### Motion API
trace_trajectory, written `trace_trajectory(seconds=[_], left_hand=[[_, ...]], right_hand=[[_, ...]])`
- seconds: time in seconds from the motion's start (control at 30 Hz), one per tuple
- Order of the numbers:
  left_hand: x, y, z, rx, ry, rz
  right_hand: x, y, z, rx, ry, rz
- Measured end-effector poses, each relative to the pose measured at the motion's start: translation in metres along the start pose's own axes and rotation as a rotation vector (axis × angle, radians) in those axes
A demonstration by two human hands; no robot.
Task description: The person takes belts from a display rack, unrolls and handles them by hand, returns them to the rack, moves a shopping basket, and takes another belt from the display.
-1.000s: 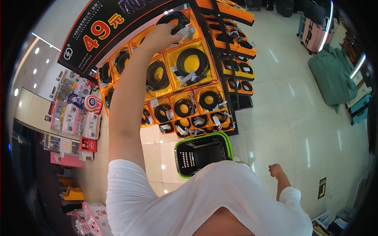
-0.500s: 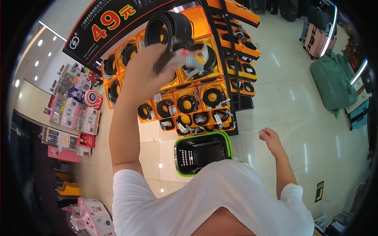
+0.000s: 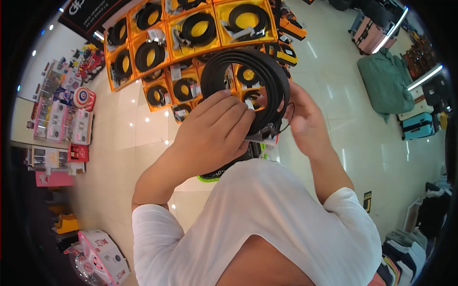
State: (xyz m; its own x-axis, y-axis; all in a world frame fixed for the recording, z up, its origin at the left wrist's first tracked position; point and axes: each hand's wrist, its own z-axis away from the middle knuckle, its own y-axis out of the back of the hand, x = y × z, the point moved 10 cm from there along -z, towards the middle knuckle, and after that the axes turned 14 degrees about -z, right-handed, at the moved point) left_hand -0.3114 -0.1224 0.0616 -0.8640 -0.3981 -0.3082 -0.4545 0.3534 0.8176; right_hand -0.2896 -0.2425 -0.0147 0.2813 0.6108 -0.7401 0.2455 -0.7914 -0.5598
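Note:
A coiled black belt (image 3: 275,78) is held up in front of my chest. My left hand (image 3: 214,126) is wrapped round its lower left side, fingers closed. At the coil's right edge, my right hand (image 3: 305,117) touches it with curved fingers; some fingertips are hidden behind the coil. A thin black cord loops beside the right hand, and a pale tag hangs below the coil. Beyond the hands, orange boxes (image 3: 167,42) on the display hold more coiled belts. Below the coil, a black basket with a green rim (image 3: 208,179) is partly hidden by my left hand and shirt.
Shelves of boxed goods (image 3: 57,119) stand at the left. A pink and white toy box (image 3: 106,255) is at the lower left. A green covered bundle (image 3: 385,83) and suitcases (image 3: 417,126) stand at the right. Folded clothes (image 3: 403,250) lie at the lower right.
The left hand has brought the coiled belt from the display down towards my chest. My right hand has risen to the coil's right side. The view has tilted lower.

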Motion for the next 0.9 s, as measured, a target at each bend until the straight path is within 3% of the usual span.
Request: trace_trajectory(seconds=[0.03, 0.1, 0.17, 0.3, 0.43, 0.5, 0.53, 0.6, 0.63, 0.77, 0.83, 0.9], left_hand=[[0.002, -0.004, 0.007, 0.002, 0.015, 0.011], [0.004, -0.015, 0.023, 0.001, 0.043, 0.009], [0.011, -0.029, 0.039, -0.022, 0.068, -0.022], [0.013, -0.032, 0.067, -0.02, 0.116, -0.035], [-0.009, -0.007, 0.105, 0.05, 0.182, 0.216], [-0.044, 0.004, 0.141, 0.295, 0.402, 0.317], [-0.044, 0.0, 0.148, 0.294, 0.404, 0.327], [-0.075, -0.027, 0.18, 0.28, 0.797, 0.647], [-0.075, -0.03, 0.183, 0.282, 0.809, 0.656], [-0.059, -0.055, 0.181, 0.072, 0.765, 0.805], [-0.041, -0.081, 0.181, -0.197, 0.722, 0.973], [-0.045, -0.087, 0.186, -0.147, 0.722, 0.994]], right_hand=[[0.02, -0.009, 0.003, -0.004, -0.116, -0.075], [0.038, -0.02, 0.008, 0.082, -0.143, -0.034], [0.067, -0.007, 0.017, 0.283, -0.268, -0.017], [0.08, -0.008, 0.024, 0.352, -0.24, 0.02], [0.089, -0.008, 0.032, 0.396, -0.239, -0.004], [0.091, -0.008, 0.039, 0.409, -0.255, 0.016], [0.093, -0.012, 0.042, 0.381, -0.29, 0.067], [0.101, -0.021, 0.046, 0.304, -0.364, 0.178], [0.103, -0.026, 0.05, 0.306, -0.376, 0.186], [0.117, -0.047, 0.066, 0.213, -0.587, 0.387], [0.13, -0.058, 0.072, 0.11, -0.665, 0.461], [0.135, -0.066, 0.076, 0.099, -0.715, 0.44]])
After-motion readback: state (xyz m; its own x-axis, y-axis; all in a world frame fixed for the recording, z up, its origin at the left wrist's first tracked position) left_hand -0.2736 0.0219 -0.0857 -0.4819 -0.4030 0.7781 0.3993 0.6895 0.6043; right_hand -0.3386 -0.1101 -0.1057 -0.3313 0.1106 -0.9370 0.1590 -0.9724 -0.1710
